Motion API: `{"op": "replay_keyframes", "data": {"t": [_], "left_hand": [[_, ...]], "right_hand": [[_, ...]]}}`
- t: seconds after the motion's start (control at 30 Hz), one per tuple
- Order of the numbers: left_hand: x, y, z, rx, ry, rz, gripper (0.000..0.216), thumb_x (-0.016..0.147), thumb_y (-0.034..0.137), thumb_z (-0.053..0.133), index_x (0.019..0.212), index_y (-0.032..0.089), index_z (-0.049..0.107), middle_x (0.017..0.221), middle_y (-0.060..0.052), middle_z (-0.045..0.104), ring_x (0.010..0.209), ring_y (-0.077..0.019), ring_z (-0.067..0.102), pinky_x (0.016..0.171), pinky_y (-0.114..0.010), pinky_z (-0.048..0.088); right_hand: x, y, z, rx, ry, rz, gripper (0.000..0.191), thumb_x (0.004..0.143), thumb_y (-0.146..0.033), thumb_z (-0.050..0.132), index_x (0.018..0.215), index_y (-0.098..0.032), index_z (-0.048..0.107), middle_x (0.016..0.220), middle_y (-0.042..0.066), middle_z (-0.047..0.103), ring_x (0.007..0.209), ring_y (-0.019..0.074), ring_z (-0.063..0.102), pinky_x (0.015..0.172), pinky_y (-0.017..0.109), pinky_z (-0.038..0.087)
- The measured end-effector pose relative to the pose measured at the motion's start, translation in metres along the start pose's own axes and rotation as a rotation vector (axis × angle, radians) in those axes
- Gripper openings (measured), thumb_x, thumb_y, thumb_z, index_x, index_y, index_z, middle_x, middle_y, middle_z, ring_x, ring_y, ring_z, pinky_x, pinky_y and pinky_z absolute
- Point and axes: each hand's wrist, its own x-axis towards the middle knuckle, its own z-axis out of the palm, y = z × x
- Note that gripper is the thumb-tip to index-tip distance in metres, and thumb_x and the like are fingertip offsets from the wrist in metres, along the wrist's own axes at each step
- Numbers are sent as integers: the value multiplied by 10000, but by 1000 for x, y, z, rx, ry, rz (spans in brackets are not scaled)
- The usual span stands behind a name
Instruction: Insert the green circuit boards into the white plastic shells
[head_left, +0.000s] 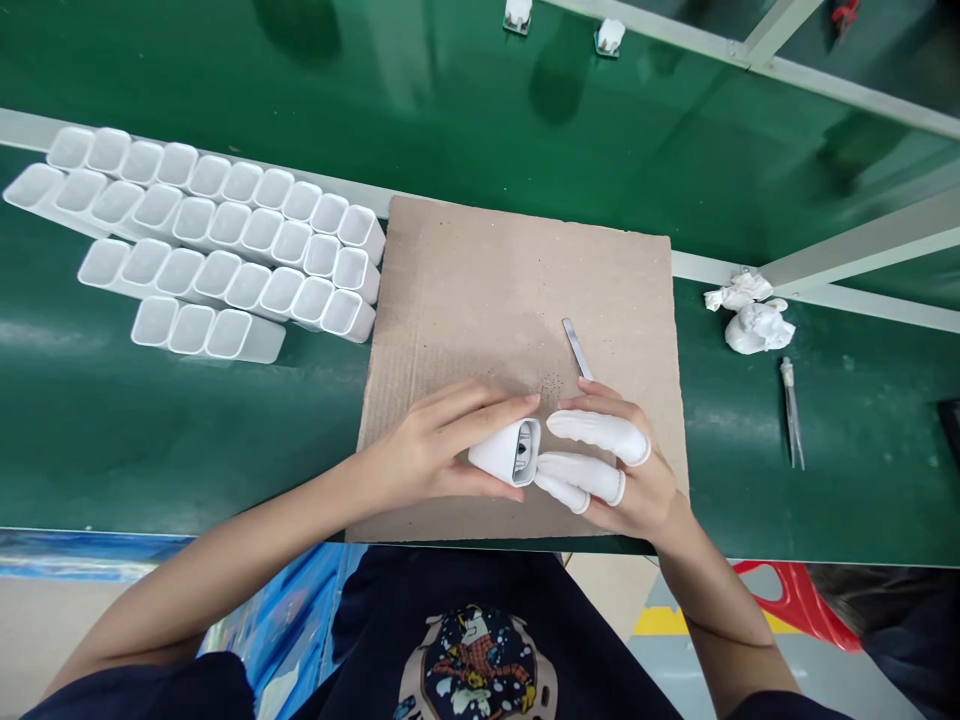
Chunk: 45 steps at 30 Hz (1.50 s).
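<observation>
My left hand [442,440] is wrapped round a white plastic housing [491,455], thumb below and fingers above. The housing lies tilted with its open end to the right, and a part with metal pieces [523,450] shows inside. My right hand [611,455] wears white finger cots on several fingers. Its thumb and one finger come together at the housing's lower rim, while another covered finger stretches above the opening. Whatever they pinch is hidden. A thin metal tool [576,347] runs under that hand's bare fingers; I cannot tell if they hold it.
Beneath both hands lies a cardboard sheet [525,270] on the green table [315,440]. Rows of white housings [225,270] stand at left. To the right are crumpled white wads [757,325] and tweezers [792,415]. Two small parts [609,38] sit beyond the pale frame bar [862,245].
</observation>
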Motion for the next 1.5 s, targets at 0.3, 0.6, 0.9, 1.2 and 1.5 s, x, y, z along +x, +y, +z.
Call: {"op": "replay_keyframes", "data": {"t": [0.3,0.6,0.9,1.2,1.5], "left_hand": [[1,0,-1,-94,-92,-50,606,866,503,690,1355,176,542,1027,-107,692,895,-201,681,764,-320,585],[0,-2,1,-108,-100,-102,525,850,489,716,1241,158,601,985,-96,699,841,-186,666,729,-293,566],[1,-3,-3,-104,-61,-96,598,837,520,709,1305,170,582,981,-105,698,830,-189,673,720,-306,575],[0,-2,0,-336,-67,-224,595,804,539,731,1266,175,641,976,-94,716,836,-180,680,730,-278,562],[2,1,0,-492,-163,-319,608,812,541,738,1308,206,631,1049,-105,726,905,-212,687,794,-316,563]], "right_hand": [[-1,2,0,-11,-104,1,136,942,-205,611,1074,-238,611,1163,77,604,1165,257,564,1069,552,507],[9,-5,7,202,-90,183,127,911,-121,638,959,-226,585,1047,62,578,1005,213,580,992,459,522],[12,-6,3,262,-14,247,183,919,-201,658,1077,-256,583,1107,61,554,1071,218,589,916,418,558],[-1,-2,8,-55,22,-44,172,927,-166,610,1086,-224,639,1132,87,622,1154,260,595,1044,555,534],[-1,-8,10,-1,104,17,141,947,-185,606,1084,-204,634,1066,81,629,1074,218,627,1025,475,572]]}}
